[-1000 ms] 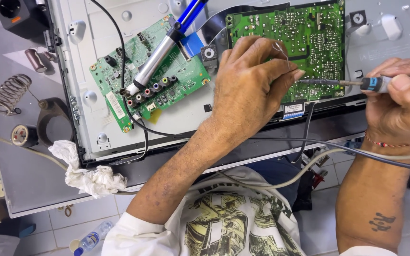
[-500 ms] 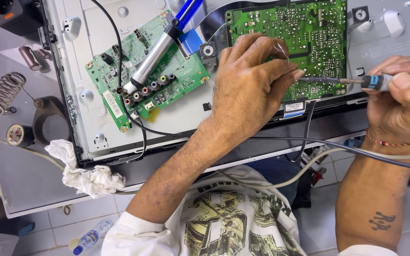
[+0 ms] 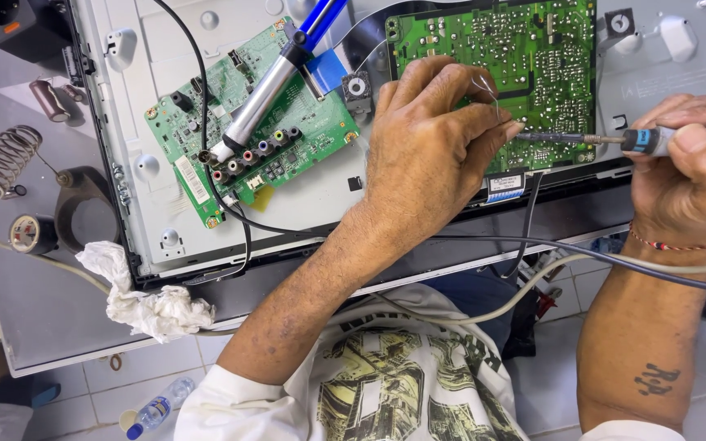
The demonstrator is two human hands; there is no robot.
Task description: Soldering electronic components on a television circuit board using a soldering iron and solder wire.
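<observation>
My left hand [image 3: 431, 147] rests on the large green circuit board [image 3: 525, 57] and pinches a thin strand of solder wire [image 3: 488, 88] at its fingertips. From the right, my right hand [image 3: 692, 167] grips a soldering iron [image 3: 614, 140] like a pen. The iron's metal tip meets the left fingertips at the board's lower edge. A smaller green circuit board [image 3: 243, 122] lies to the left on the grey metal back panel [image 3: 320, 196]. A silver and blue desoldering pump [image 3: 275, 77] lies across that smaller board.
A coiled soldering iron stand [image 3: 2, 163] and a solder roll [image 3: 26, 233] sit on the grey table at left. A crumpled white cloth [image 3: 145, 298] lies at the panel's lower left corner. Black and grey cables [image 3: 549, 257] run across the front. A plastic bottle [image 3: 157, 406] lies on the tiled floor.
Both hands stay in place at the large board, with the iron tip and solder still held together. The view shifted slightly.
</observation>
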